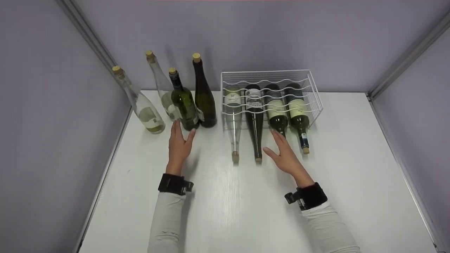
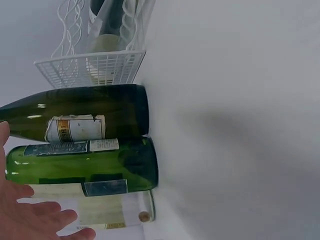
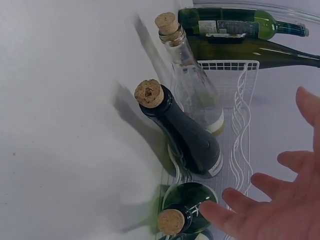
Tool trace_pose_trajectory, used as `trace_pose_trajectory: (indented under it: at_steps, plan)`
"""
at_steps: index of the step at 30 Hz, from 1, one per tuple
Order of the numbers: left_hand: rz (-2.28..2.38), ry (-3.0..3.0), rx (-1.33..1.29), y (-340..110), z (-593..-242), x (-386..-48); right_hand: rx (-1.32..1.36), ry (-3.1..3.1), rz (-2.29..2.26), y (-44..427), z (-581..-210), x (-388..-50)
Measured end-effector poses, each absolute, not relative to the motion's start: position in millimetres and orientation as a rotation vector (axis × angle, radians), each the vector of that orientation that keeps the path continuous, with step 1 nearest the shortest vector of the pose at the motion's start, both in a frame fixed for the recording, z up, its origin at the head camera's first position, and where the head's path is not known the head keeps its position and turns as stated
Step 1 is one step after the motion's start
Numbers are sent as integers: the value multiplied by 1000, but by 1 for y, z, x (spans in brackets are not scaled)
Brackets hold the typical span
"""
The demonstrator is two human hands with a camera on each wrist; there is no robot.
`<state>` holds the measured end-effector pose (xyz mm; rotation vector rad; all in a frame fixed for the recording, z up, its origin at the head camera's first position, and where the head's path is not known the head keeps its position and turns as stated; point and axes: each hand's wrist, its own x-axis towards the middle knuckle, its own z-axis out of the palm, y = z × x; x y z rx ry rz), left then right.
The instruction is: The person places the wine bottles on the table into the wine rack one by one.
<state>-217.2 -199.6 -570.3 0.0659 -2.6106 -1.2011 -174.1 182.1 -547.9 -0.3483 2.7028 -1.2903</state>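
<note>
My left hand [image 1: 178, 149], fingers straight and thumb spread, is nearest a standing green wine bottle [image 1: 185, 105]; whether it touches the glass I cannot tell. Beside that bottle stand a dark brown bottle [image 1: 205, 102] and two clear bottles [image 1: 149, 117], all corked. My right hand [image 1: 287, 158] reaches with extended fingers over the neck of a green bottle [image 1: 277, 121] lying in a white wire rack [image 2: 120, 62], and holds nothing. Also lying there, necks toward me, are a clear bottle [image 1: 233, 130], a dark bottle [image 1: 254, 126] and another green bottle [image 1: 299, 119].
The white table [image 1: 225, 211] has grey walls [image 1: 263, 35] at the back and both sides. The rack stands near the back wall, just right of the standing bottles. Corked necks of the lying bottles stick out past its front.
</note>
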Motion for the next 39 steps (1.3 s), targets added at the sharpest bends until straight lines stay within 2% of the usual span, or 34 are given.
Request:
trace_pose_trajectory:
  at_steps: [13,28,39]
  plan:
    - [-1358,-2474,148,-206,-557,-251,-198,2417,-1564,166,-542,-176]
    - [-1367,-2388,251,-201,-550,-287,-226,2293,-1660,143,-541,-179]
    - [-1524,-2358,318,-206,-545,-297,-259,2208,-1681,128,-537,-181]
